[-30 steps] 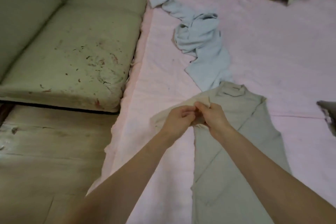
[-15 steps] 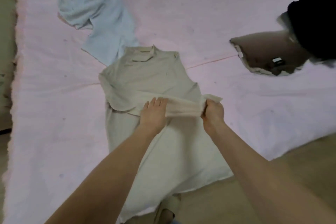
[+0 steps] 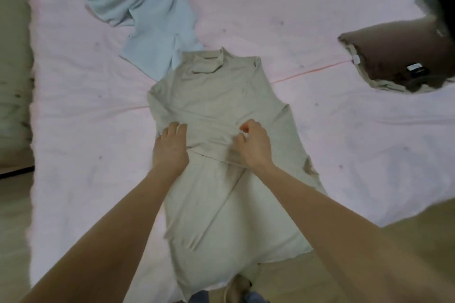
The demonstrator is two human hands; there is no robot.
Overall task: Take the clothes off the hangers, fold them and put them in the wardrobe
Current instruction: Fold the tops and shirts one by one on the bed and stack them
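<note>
A long beige high-neck garment [image 3: 221, 96] lies flat on the pink sheet [image 3: 320, 142], its neck pointing away from me. One sleeve is folded across its chest. My left hand [image 3: 171, 149] presses flat on the left side of that folded sleeve, fingers straight. My right hand [image 3: 253, 146] lies on the sleeve further right, its fingers curled and pinching the cloth. The garment's hem hangs over the near edge of the bed.
A crumpled light-blue garment [image 3: 145, 15] lies behind the beige one, its lower end tucked under the beige shoulder. A brown garment [image 3: 403, 56] with a dark one above it sits at the right edge. A pale green cushion [image 3: 12, 81] borders the left. Wooden floor [image 3: 406, 233] shows at lower right.
The sleeve that both hands held up at the left shoulder has been laid across the chest. My right hand has moved left from the sleeve's end and now pinches the cloth mid-chest.
</note>
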